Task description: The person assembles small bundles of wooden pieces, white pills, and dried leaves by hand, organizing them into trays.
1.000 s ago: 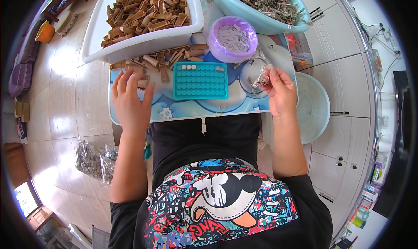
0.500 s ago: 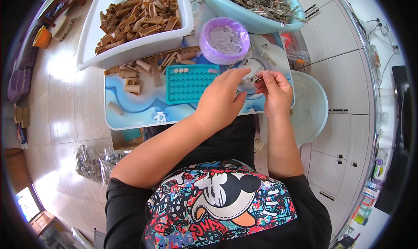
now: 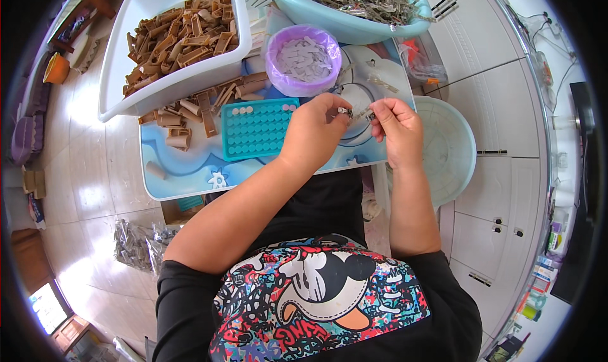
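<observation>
Over the right part of the table, my two hands face each other with their fingertips close together. My left hand (image 3: 315, 131) pinches a small shiny metal part (image 3: 344, 111). A little to its right, my right hand (image 3: 399, 127) is closed with thumb and finger around a small thin clear-and-silver piece (image 3: 363, 116); its kind is too small to tell. Just left of my left hand lies a teal tray (image 3: 253, 132) with rows of round wells. Several small pale discs (image 3: 242, 110) sit along its far row. The fingertips of my left hand are partly hidden.
Brown plastic shells fill a white bin (image 3: 174, 77); several loose ones (image 3: 207, 112) lie before it. A purple-lined bowl (image 3: 280, 77) holds white strips. Behind stands a light-blue tub (image 3: 380, 29) of metallic pieces. A pale basin (image 3: 465, 146) stands right of the blue-patterned table (image 3: 253, 171).
My left hand has gone from stretched fingers to a pinch on the small metal part. The table and its things appear shifted slightly left in view.
</observation>
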### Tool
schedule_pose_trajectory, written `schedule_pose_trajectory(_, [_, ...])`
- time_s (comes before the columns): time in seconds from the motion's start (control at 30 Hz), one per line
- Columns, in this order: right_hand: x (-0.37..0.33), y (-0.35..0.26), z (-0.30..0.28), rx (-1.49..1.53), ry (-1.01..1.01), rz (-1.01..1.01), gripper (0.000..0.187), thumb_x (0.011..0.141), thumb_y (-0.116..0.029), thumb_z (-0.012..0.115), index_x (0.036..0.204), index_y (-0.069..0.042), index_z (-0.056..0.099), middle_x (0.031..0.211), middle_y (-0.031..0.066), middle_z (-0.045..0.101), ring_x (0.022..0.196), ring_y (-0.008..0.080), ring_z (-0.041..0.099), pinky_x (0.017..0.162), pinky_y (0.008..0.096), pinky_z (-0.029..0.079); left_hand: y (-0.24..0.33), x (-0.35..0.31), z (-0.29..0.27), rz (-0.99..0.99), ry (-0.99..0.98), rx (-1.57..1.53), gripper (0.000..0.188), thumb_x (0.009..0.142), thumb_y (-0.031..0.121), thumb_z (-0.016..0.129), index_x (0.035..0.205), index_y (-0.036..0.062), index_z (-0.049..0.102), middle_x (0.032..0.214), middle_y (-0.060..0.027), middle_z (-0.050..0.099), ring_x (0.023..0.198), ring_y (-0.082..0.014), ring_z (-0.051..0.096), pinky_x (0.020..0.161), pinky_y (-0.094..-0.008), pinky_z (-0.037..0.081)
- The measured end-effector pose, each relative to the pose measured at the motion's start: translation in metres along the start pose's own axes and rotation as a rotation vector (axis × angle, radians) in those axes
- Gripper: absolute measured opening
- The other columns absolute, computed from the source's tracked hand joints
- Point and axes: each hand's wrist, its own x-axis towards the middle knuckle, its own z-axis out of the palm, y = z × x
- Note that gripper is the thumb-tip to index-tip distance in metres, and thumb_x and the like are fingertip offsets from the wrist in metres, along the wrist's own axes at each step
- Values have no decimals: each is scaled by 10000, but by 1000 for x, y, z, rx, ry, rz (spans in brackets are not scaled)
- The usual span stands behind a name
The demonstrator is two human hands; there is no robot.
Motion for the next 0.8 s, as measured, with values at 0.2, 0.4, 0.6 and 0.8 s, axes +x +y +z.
schedule_pose_trajectory(0.2, [0,4,3,116,83,-1,181,875,-198,634,880,-18,624,702,34,599,537,78,520,480,200,391,-1,0,6,-82,10,-154,172,830,50,582,977,-38,593,790,-101,649,670,-127,601,618,-268,476])
schedule_pose_trajectory(0.4, [-1,6,4,130,50,8,192,876,-207,634,892,-16,623,716,29,607,583,84,536,522,213,416,-2,-3,4,-132,-34,-231,171,854,53,560,1001,-34,570,827,-97,651,710,-128,623,608,-256,483])
schedule_pose_trajectory(0.6, [-7,11,17,148,52,-200,195,902,-186,596,973,-6,625,968,32,624,819,64,529,745,219,423,3,-7,1,-218,-122,-466,153,885,48,515,1024,-12,536,927,-100,643,792,-161,642,645,-263,506])
schedule_pose_trajectory(0.8, [-14,8,9,166,-176,-101,313,893,-41,549,1204,-6,542,1122,29,576,836,56,509,772,210,424,14,-14,-8,-335,-103,-561,133,892,53,505,1010,-4,525,950,-115,642,828,-187,645,686,-282,518])
